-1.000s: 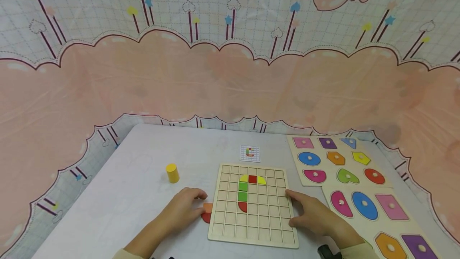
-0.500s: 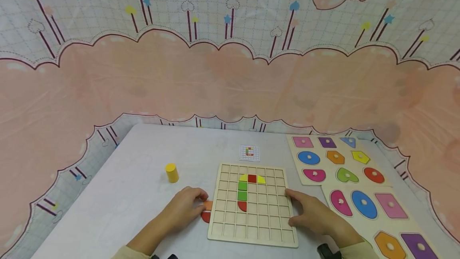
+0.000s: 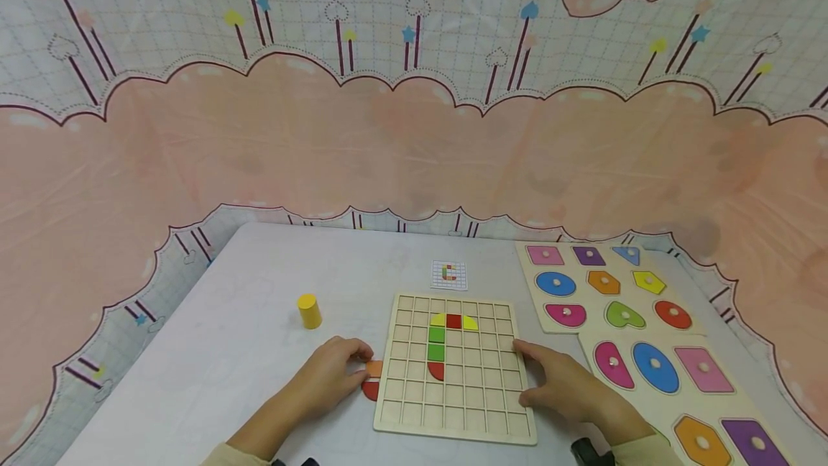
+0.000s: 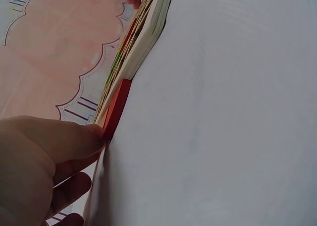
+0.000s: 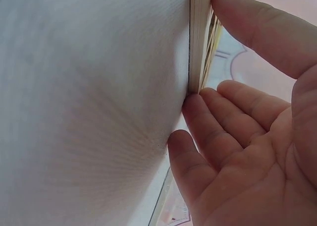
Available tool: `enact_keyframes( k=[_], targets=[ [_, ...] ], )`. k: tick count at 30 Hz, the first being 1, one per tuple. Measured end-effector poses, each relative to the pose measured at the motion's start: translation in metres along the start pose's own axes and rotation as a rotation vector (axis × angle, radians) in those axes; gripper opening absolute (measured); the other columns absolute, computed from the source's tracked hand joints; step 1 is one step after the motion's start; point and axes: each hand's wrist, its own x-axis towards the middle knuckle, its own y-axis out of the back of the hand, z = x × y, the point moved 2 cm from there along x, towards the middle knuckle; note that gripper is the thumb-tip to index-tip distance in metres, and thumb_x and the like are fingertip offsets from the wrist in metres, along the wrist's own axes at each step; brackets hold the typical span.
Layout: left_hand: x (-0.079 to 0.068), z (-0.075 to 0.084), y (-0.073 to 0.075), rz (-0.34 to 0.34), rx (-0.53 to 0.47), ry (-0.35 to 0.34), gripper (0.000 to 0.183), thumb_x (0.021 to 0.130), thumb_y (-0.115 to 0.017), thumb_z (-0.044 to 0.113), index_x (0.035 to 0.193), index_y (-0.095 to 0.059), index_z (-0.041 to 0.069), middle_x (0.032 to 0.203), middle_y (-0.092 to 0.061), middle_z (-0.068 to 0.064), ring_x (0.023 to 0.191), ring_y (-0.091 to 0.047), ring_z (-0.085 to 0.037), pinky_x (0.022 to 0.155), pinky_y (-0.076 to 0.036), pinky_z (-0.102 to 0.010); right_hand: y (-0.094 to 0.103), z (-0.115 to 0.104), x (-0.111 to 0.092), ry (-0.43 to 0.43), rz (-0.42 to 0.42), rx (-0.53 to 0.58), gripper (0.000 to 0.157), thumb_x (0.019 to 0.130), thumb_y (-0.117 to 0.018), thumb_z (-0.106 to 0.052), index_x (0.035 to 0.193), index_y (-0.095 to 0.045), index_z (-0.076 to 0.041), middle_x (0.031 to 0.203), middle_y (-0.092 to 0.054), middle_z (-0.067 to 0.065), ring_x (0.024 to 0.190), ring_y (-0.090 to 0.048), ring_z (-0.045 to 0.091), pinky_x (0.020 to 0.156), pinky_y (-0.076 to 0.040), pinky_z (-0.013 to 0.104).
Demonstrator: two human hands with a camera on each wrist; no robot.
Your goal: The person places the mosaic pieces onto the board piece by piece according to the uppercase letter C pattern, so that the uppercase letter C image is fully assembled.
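In the head view, a wooden grid board (image 3: 479, 394) lies flat, bearing yellow, red and green pieces in a hooked row. Left of it my left hand (image 3: 326, 372) pinches an orange piece (image 3: 374, 369) between thumb and index finger. A red rounded piece (image 3: 371, 390) sits just below that one, beside the board's edge; in the left wrist view, its red side (image 4: 117, 107) is by my thumb tip. With thumb and fingers spread, my right hand (image 3: 566, 383) touches the board's right edge. The right wrist view shows its fingertips (image 5: 195, 104) against that edge.
A pattern card (image 3: 449, 275) lies behind the board. A yellow cylinder (image 3: 310, 311) stands at the left. Two puzzle boards with knobbed coloured shapes, a far one (image 3: 576, 272) and a near one (image 3: 660, 405), lie on the right.
The orange piece has shifted slightly away from me, apart from the red rounded piece, with my left fingers at it. My right hand has stayed at the board's edge.
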Motion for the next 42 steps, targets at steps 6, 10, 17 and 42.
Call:
enact_keyframes(
  k=[6, 10, 17, 42],
  targets=[
    [0.003, -0.001, 0.000, 0.009, 0.022, 0.013, 0.021, 0.083, -0.080, 0.008, 0.102, -0.070, 0.012, 0.095, -0.064, 0.008, 0.094, -0.056, -0.014, 0.087, -0.051, -0.042, 0.000, 0.000, 0.000, 0.004, -0.001, -0.001, 0.084, 0.070, -0.090, -0.015, 0.144, -0.052, -0.004, 0.139, -0.057, 0.014, 0.134, -0.046, 0.039, 0.108, -0.036, 0.058],
    [0.005, -0.002, 0.000, 0.026, 0.037, 0.021, 0.022, 0.083, -0.079, 0.008, 0.103, -0.070, 0.011, 0.095, -0.063, 0.007, 0.095, -0.056, -0.015, 0.088, -0.050, -0.043, 0.000, 0.000, 0.000, 0.007, -0.007, 0.004, 0.084, 0.071, -0.090, -0.015, 0.145, -0.051, -0.005, 0.140, -0.056, 0.014, 0.134, -0.045, 0.039, 0.108, -0.035, 0.058],
    [0.008, -0.001, 0.001, 0.060, 0.042, 0.017, 0.022, 0.083, -0.079, 0.008, 0.104, -0.070, 0.008, 0.096, -0.065, 0.005, 0.098, -0.058, -0.017, 0.090, -0.051, -0.043, 0.000, 0.002, -0.001, 0.019, -0.010, -0.011, 0.082, 0.072, -0.089, -0.015, 0.145, -0.051, -0.006, 0.142, -0.054, 0.014, 0.136, -0.043, 0.040, 0.109, -0.035, 0.058],
    [0.015, 0.020, 0.003, 0.065, -0.026, -0.069, 0.025, 0.085, -0.078, 0.009, 0.109, -0.070, 0.006, 0.103, -0.066, 0.003, 0.103, -0.058, -0.018, 0.092, -0.051, -0.044, 0.001, 0.001, 0.001, 0.012, -0.017, -0.018, 0.084, 0.071, -0.090, -0.017, 0.145, -0.051, -0.006, 0.142, -0.055, 0.014, 0.135, -0.043, 0.041, 0.108, -0.035, 0.059]
  ],
)
